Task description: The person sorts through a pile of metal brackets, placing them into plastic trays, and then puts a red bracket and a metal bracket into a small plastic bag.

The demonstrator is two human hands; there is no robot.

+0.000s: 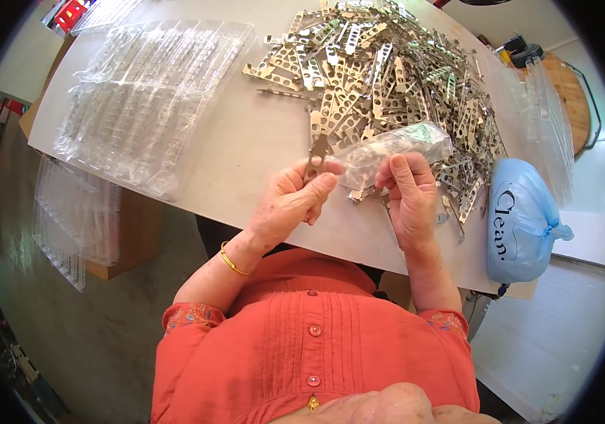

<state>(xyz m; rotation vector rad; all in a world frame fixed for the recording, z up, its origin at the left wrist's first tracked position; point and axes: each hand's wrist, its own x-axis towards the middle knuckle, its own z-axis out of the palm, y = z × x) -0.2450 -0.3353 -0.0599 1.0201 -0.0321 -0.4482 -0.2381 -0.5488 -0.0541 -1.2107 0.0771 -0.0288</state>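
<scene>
As a holed metal strip (315,164) is being pinched by left fingers (322,186), lengthwise toward the pile (387,78), clear plastic (359,157) is being gripped by right fingers (405,175).

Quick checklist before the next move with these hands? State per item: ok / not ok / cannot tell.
1. Left hand grips a metal strip: ok, between thumb and fingers.
2. Right hand has a firm hold on the clear plastic bag: cannot tell; its fingers are at the bag.
3. Bag mouth open: cannot tell.
4. Space around right hand uncluttered: not ok; pieces of the metal strip pile lie close by.
5. Clear plastic trays apart from the pile: ok, bare table shows between.
6. Blue bag tied shut: ok, knotted at its right side.
</scene>
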